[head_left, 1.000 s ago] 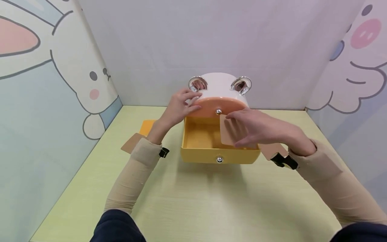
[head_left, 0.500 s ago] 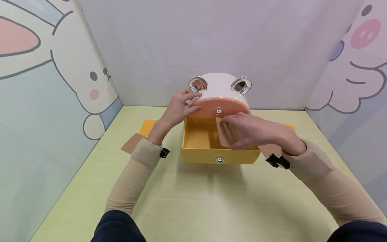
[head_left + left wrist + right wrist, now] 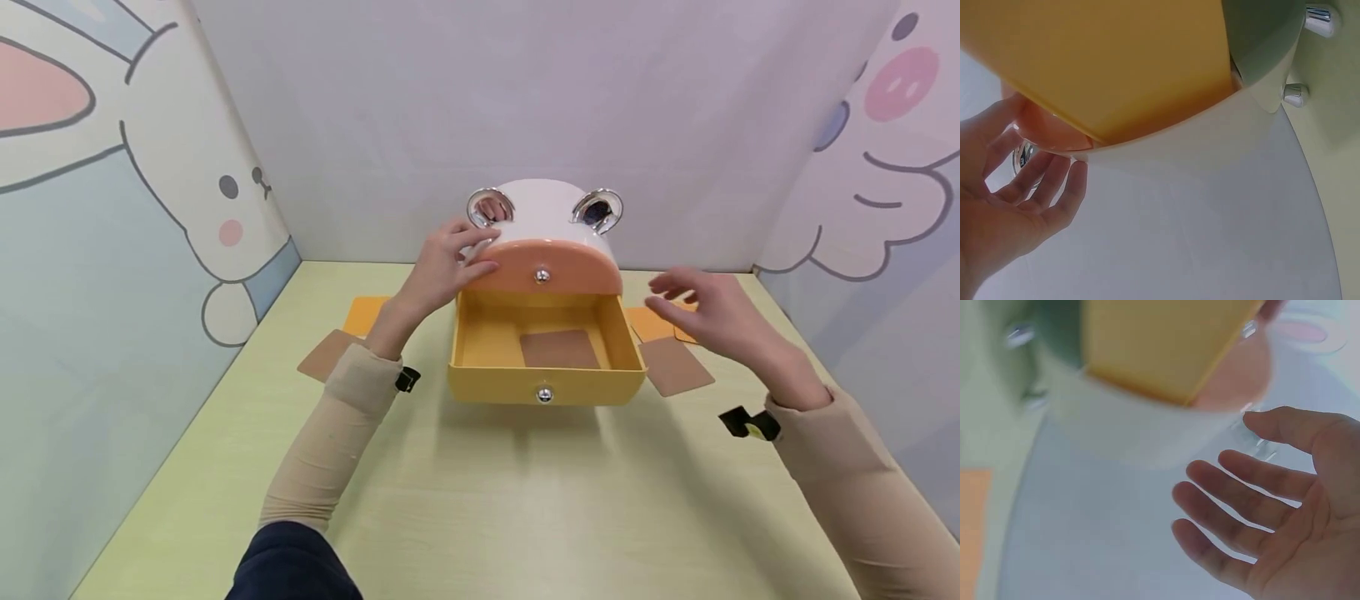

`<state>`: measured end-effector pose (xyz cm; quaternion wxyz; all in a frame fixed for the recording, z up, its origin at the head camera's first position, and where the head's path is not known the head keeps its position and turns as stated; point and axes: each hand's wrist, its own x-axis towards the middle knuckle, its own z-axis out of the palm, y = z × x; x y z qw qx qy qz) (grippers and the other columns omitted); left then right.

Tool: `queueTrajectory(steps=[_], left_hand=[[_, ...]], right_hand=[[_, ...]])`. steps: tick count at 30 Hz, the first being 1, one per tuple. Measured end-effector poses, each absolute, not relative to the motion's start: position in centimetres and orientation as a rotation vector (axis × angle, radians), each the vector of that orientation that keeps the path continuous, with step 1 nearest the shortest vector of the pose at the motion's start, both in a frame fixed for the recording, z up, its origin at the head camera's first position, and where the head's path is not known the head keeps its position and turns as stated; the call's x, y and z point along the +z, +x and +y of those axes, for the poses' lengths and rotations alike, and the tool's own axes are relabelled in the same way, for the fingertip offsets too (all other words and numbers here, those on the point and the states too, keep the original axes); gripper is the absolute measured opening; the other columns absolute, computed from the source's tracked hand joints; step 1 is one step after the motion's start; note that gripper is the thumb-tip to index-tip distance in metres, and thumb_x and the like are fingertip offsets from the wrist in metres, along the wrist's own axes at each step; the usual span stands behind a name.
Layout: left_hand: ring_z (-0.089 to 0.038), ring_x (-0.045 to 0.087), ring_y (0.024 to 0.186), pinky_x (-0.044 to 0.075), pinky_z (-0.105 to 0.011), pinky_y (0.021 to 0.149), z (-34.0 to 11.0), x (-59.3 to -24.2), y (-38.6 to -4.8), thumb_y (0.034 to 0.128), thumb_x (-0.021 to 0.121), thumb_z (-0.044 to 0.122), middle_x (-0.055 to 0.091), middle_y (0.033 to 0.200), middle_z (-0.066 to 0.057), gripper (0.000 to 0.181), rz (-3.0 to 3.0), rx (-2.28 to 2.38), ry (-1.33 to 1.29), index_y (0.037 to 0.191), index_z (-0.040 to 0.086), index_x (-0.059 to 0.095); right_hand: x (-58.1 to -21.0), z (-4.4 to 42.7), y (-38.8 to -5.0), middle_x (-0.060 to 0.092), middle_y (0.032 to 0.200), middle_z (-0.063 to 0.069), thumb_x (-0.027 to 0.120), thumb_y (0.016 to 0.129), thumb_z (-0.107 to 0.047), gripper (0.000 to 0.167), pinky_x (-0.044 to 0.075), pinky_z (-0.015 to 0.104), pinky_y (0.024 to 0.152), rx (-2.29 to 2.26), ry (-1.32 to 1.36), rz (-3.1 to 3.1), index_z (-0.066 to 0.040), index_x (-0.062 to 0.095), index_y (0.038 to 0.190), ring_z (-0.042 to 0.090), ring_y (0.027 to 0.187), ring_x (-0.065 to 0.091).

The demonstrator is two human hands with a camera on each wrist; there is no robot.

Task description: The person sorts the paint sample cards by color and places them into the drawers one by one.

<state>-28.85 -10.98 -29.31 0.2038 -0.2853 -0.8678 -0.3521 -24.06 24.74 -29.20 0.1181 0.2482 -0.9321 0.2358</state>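
A small white storage box (image 3: 543, 204) with two silver ring-shaped ears stands at the back of the table. Its yellow lower drawer (image 3: 491, 385) is pulled out, while the orange upper drawer (image 3: 577, 265) is in. My left hand (image 3: 442, 265) holds the box's upper left side, thumb at the orange front and fingers against the white shell, as the left wrist view (image 3: 1022, 206) also shows. Inside the yellow drawer lies a flat brown card (image 3: 558, 348). To the right of the box, my right hand (image 3: 716, 315) hovers with loosely spread fingers, holding nothing.
Left of the box lie an orange card (image 3: 365, 315) and a brown card (image 3: 327, 357), partly behind the left forearm. On the right are a brown card (image 3: 678, 368) and orange cards (image 3: 647, 323), partly under the right hand's outline. Decorated panels border the table (image 3: 510, 500).
The right hand has let go of the brown card, which now lies in the yellow drawer, and has moved away to the right. The left hand has stayed on the box.
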Motion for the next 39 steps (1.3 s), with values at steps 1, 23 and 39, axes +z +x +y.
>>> queueTrajectory(steps=[1,23,39], left_hand=[[-0.026,0.053,0.091,0.055,-0.039,0.080,-11.0,-29.3,-28.8,0.0830,0.076,0.020,0.058,0.103,-0.013,0.042,-2.419,-0.985,-0.798,0.122,0.006,0.067],[-0.028,0.053,0.095,0.055,-0.040,0.082,-11.0,-29.3,-28.8,0.0833,0.076,0.021,0.057,0.104,-0.014,0.042,-2.417,-1.020,-0.789,0.121,0.006,0.067],[-0.027,0.052,0.094,0.054,-0.040,0.080,-10.9,-29.4,-28.9,0.0832,0.076,0.020,0.058,0.104,-0.013,0.041,-2.407,-1.028,-0.793,0.121,0.006,0.067]], right_hand=[[-30.0,25.8,-24.4,0.070,0.104,0.018,0.066,0.091,-0.019,0.026,0.053,0.050,0.077,0.663,0.686,-2.739,0.000,0.067,0.109,0.033,0.092,0.065],[-41.3,30.0,-28.0,0.052,0.092,0.025,0.068,0.074,-0.065,0.089,0.043,0.045,0.060,0.279,0.222,-3.258,0.014,0.043,0.107,0.046,0.081,0.047],[-40.7,29.7,-29.3,0.053,0.097,0.022,0.068,0.075,-0.063,0.075,0.042,0.045,0.060,0.275,0.275,-3.335,0.006,0.052,0.099,0.041,0.078,0.049]])
